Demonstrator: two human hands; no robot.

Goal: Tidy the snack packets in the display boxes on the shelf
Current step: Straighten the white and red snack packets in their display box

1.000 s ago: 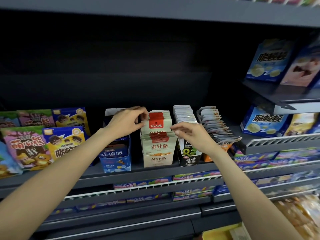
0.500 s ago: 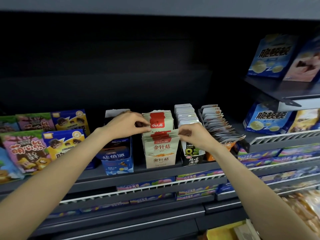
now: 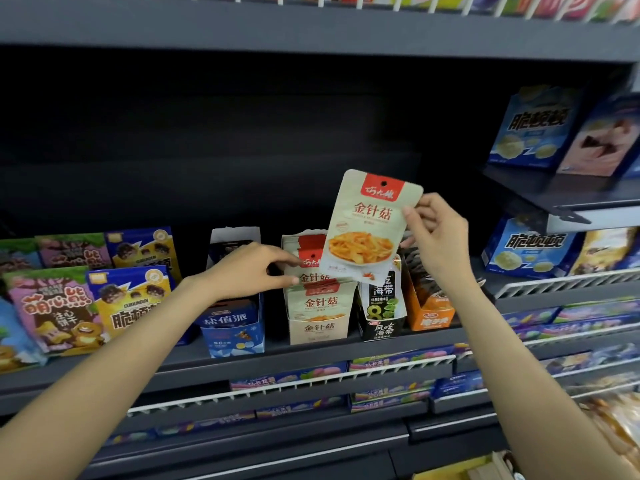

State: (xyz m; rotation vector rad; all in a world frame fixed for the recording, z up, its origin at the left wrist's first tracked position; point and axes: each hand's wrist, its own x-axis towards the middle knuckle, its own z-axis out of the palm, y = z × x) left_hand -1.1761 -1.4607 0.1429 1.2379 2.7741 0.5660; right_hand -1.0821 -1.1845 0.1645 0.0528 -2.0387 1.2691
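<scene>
One beige packet (image 3: 367, 226) was pinched by its right edge in the right hand (image 3: 437, 233), raised above the beige display box (image 3: 320, 327) and tilted. Left of that box's top, the left hand (image 3: 250, 270) gripped the standing packets (image 3: 304, 263) between thumb and fingers. Right of the box stood a black box (image 3: 381, 317), then an orange one (image 3: 429, 311), all on the shelf (image 3: 277, 355).

Beige snack packet (image 3: 367, 226), red header, held up clear of the shelf, tilted (top leaning right). Matching packets (image 3: 313, 268) stand upright in the beige display box (image 3: 318, 329) near the shelf's (image 3: 311, 355) front edge.
</scene>
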